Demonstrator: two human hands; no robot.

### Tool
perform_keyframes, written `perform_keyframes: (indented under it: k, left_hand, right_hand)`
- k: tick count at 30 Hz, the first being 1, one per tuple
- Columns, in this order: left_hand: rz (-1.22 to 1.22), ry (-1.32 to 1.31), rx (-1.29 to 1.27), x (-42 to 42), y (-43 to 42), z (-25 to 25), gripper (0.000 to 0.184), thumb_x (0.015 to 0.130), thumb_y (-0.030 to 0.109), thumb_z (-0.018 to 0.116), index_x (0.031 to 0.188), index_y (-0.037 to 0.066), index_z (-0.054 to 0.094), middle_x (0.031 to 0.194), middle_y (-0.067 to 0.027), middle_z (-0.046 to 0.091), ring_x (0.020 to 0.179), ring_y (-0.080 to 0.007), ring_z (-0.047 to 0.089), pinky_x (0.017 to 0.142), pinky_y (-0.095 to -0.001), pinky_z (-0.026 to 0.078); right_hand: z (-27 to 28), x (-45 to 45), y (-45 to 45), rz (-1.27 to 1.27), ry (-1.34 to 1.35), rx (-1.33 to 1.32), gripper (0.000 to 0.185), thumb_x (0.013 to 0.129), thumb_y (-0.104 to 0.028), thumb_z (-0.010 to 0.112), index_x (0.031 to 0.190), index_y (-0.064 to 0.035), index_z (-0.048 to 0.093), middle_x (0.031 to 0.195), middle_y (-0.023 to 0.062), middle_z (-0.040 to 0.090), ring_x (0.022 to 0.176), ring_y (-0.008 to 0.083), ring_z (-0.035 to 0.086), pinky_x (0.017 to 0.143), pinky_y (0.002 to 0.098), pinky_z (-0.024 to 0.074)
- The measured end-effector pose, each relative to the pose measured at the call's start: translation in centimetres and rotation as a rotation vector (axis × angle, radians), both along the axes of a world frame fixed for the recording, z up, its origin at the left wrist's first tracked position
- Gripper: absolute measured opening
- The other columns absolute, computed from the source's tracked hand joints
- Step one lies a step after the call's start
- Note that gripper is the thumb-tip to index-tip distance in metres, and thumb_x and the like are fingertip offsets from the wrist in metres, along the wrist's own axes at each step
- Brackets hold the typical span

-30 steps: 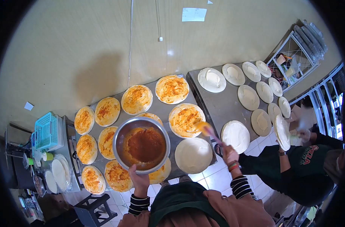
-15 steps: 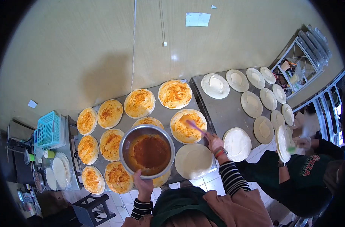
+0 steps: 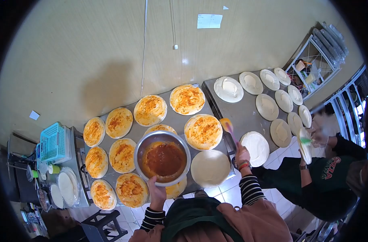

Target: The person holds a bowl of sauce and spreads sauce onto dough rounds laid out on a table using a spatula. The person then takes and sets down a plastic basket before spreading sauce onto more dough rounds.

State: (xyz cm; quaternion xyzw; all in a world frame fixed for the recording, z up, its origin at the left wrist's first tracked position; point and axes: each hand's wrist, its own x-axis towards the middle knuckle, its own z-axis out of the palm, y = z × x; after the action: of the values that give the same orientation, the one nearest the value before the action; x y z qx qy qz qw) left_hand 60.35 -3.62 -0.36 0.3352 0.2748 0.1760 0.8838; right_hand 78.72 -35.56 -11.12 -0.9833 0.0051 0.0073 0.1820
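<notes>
My left hand [image 3: 156, 192] grips the near rim of a steel mixing bowl [image 3: 141, 155] with reddish-brown sauce [image 3: 163, 160] in it. The bowl is held over the table and partly covers two dough rounds. My right hand [image 3: 243, 155] is closed around the purple handle of a spatula [image 3: 230, 129], whose head is coated orange. The spatula head is just right of a sauce-smeared dough round [image 3: 203, 131], apart from it. Nearer me lies a plain dough round [image 3: 210, 168]. Several sauced rounds [image 3: 122, 155] are spread to the left.
A second metal table [image 3: 238, 117] on the right bears several pale dough rounds [image 3: 267, 107] with white spread. At the right, a co-worker [image 3: 313, 181] holds a dough round and a green-headed tool. A turquoise basket [image 3: 52, 139] is at the left; a dark stool [image 3: 103, 226] stands below.
The spatula has lifted off the dough round and moved right, past its edge. That round now has sauce spread more widely. The bowl sits slightly farther right in view.
</notes>
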Motion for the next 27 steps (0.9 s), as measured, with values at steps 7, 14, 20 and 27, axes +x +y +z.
perform_keyframes:
  k: [7, 14, 20, 27]
  left_hand:
    - [-0.236, 0.033, 0.171, 0.4, 1.6, -2.5, 0.048, 0.077, 0.016, 0.047, 0.121, 0.0, 0.034, 0.117, -0.013, 0.043, 0.113, -0.021, 0.038, 0.098, -0.0355, 0.028]
    - [-0.45, -0.093, 0.436, 1.8, 0.2, -0.4, 0.081, 0.071, 0.004, 0.05, 0.132, 0.005, -0.004, 0.13, -0.0171, 0.019, 0.119, -0.0243, 0.027, 0.098, -0.0327, 0.027]
    - [-0.614, -0.112, 0.463, 1.2, 0.2, 1.1, 0.083, 0.071, 0.004, 0.048, 0.132, 0.006, -0.007, 0.132, -0.019, 0.015, 0.121, -0.0244, 0.025, 0.098, -0.0309, 0.027]
    - [-0.701, -0.172, 0.485, 1.1, -0.5, -0.9, 0.079, 0.073, 0.01, 0.047, 0.132, 0.005, -0.004, 0.132, -0.0171, 0.016, 0.123, -0.0249, 0.021, 0.101, -0.0324, 0.02]
  right_hand:
    - [12.5, -10.4, 4.4, 0.281, -0.313, 0.355, 0.03, 0.08, -0.015, 0.051, 0.11, -0.0104, 0.054, 0.074, 0.0145, 0.057, 0.062, 0.0295, 0.057, 0.055, 0.0373, 0.0458]
    - [13.2, -15.7, 10.6, 0.262, 0.031, -0.071, 0.029, 0.081, -0.02, 0.049, 0.11, -0.0159, 0.052, 0.073, 0.0109, 0.054, 0.063, 0.0289, 0.058, 0.053, 0.0384, 0.0464]
    - [7.8, -20.1, 8.6, 0.395, -0.07, 0.354, 0.023, 0.086, -0.021, 0.043, 0.102, -0.0065, 0.052, 0.058, 0.0114, 0.053, 0.049, 0.0272, 0.053, 0.043, 0.0356, 0.0413]
    - [11.1, -23.9, 6.9, -0.355, 1.001, 1.617, 0.033, 0.093, -0.026, 0.029, 0.096, -0.0012, 0.051, 0.051, -0.0035, 0.032, 0.038, 0.0063, 0.024, 0.034, 0.0192, 0.0222]
